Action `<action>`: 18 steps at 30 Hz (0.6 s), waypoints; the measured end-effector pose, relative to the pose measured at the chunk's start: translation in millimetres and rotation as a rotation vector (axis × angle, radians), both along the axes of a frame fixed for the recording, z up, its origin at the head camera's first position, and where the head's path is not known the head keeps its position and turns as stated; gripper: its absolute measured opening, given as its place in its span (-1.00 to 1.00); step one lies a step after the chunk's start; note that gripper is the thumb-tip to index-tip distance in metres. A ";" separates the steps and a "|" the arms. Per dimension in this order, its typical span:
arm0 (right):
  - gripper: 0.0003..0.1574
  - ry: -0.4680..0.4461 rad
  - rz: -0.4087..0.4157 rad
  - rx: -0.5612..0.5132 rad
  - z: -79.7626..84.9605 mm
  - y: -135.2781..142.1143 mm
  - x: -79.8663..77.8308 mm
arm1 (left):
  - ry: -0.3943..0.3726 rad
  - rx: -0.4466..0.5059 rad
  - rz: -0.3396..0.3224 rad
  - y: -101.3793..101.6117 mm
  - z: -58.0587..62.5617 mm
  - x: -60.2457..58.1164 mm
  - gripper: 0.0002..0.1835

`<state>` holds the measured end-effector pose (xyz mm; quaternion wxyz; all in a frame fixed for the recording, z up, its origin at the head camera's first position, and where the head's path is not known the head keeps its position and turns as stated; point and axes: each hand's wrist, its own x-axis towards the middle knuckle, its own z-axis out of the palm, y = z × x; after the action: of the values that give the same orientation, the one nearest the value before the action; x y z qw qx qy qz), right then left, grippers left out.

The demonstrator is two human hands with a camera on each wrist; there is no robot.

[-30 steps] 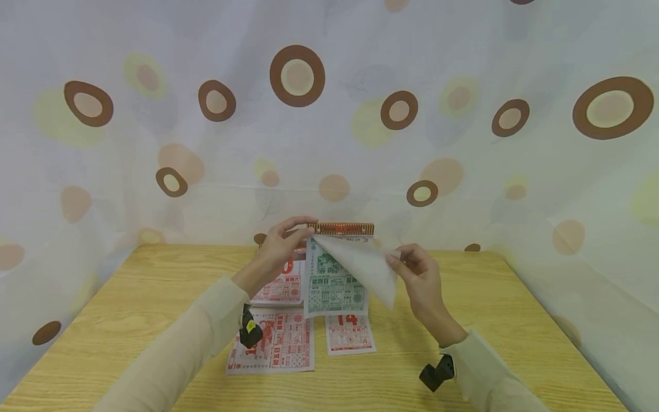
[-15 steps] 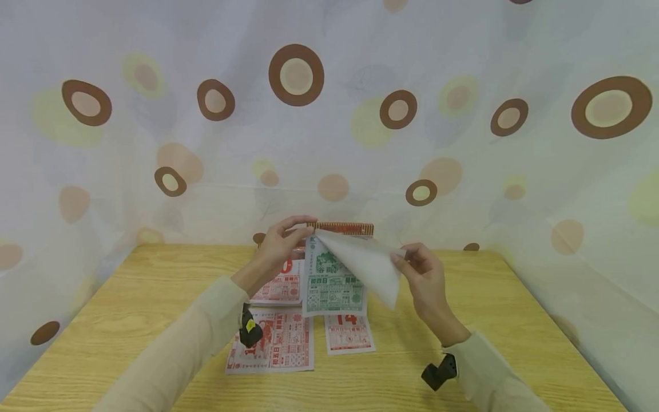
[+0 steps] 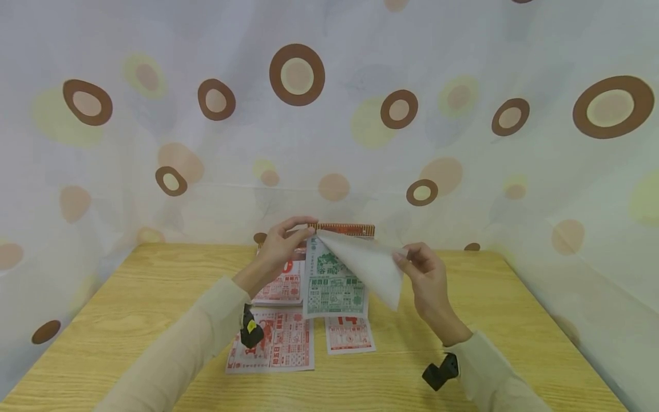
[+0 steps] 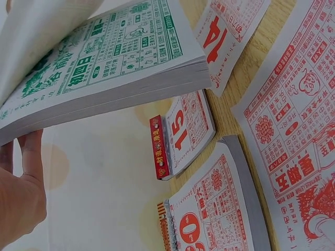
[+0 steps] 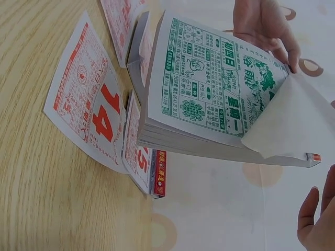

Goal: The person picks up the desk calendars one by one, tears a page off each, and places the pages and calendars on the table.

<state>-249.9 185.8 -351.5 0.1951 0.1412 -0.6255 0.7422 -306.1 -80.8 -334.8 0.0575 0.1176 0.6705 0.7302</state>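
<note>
A thick tear-off calendar with green print is held up off the table. My left hand grips its top left corner, beside the orange-and-gold striped binding strip. With thumb and fingers my right hand pinches the edge of the top sheet, which is peeled diagonally across the pad with its blank back showing. The sheet still joins the pad near my left thumb. In the left wrist view the pad's thick page edge faces the camera. Green print also shows on the calendar in the right wrist view.
Below lie two loose red-printed sheets, one large and one smaller marked 14. A red calendar pad lies behind the left forearm. A smaller pad marked 15 has a red strip. All rest on the wooden table.
My right hand has moved slightly to the right, drawing the pinched sheet's edge with it. My left hand stays at the calendar's top corner.
</note>
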 end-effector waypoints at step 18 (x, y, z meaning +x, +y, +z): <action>-0.93 -0.034 -0.039 0.013 0.5 0.5 -0.3 | -0.006 -0.002 0.015 -0.2 0.6 2.7 -0.70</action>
<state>-250.3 186.3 -351.1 0.1978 0.1177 -0.6362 0.7364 -303.3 -81.0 -334.2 0.0541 0.1102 0.6718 0.7305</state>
